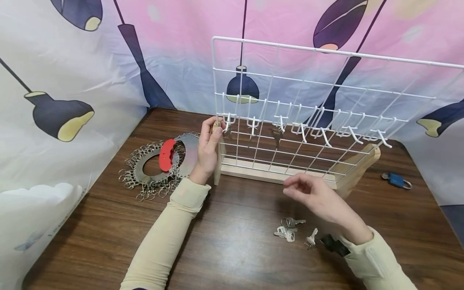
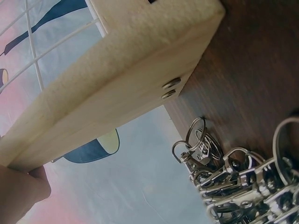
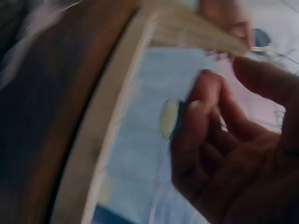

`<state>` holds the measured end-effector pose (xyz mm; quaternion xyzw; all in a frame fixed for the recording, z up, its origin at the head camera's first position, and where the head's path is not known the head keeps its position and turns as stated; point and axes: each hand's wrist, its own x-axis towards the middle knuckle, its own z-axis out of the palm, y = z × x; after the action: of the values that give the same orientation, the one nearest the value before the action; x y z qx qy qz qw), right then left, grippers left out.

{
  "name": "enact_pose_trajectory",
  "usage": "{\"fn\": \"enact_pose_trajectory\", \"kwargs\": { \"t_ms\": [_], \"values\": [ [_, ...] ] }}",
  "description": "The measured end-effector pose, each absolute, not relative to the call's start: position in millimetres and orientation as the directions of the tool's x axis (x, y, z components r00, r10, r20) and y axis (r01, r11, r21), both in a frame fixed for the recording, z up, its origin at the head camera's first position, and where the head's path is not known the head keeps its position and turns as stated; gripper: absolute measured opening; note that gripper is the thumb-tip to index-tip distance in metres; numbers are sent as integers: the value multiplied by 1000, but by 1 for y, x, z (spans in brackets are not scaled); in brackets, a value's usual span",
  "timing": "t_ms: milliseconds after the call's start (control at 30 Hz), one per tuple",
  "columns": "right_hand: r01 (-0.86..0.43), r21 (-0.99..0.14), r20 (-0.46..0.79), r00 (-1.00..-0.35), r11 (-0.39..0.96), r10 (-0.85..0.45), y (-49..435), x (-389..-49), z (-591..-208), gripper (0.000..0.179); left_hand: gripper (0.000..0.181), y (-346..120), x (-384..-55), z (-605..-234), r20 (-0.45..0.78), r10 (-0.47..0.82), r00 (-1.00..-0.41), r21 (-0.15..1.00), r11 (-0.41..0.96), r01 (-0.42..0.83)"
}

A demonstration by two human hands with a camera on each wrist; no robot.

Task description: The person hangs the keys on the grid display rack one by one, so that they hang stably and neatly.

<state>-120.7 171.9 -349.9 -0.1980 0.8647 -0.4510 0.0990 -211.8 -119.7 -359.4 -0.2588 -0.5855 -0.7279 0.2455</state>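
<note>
My left hand [image 1: 206, 155] grips the top of the left wooden side post [image 1: 217, 161] of a white wire grid rack [image 1: 306, 82]. In the left wrist view, a fingertip [image 2: 39, 186] lies against this post [image 2: 93, 88]. Hooks line the grid, and keys [image 1: 277, 136] hang from some on the left. My right hand [image 1: 320, 197] hovers in front of the rack's wooden base bar [image 1: 253, 172], fingers loosely curled, thumb apart, nothing held. Behind it on the table lie several loose keys [image 1: 311, 238], some in a small pile [image 1: 286, 233].
Left of the rack, a metal ring plate [image 1: 143, 171] bordered by small key rings lies on the table, with a red handle piece [image 1: 166, 155] on it. A blue padlock [image 1: 396, 180] lies at the right. Printed cloth hangs behind the table.
</note>
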Motion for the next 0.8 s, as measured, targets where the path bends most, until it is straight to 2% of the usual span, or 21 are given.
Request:
{"fn": "enact_pose_trajectory", "kwargs": {
  "t_ms": [167,367,500,800],
  "values": [
    [-363,-640,-22,-872,677,-488,182,-115,-372,21,28,-121,-212,-359,664,-50,-746,725,-198,659],
    [-448,-489,-66,-836,749,-544,182,-109,-385,26,25,-120,-212,-360,669,-45,-742,721,-200,663],
    [-459,-466,-91,-825,756,-557,180,-106,-389,28,24,-120,-212,-359,668,-46,-743,722,-199,662],
    [-506,-446,-63,-805,738,-590,178,-107,-394,22,26,-119,-213,-360,682,-56,-729,706,-208,676]
  ]
}}
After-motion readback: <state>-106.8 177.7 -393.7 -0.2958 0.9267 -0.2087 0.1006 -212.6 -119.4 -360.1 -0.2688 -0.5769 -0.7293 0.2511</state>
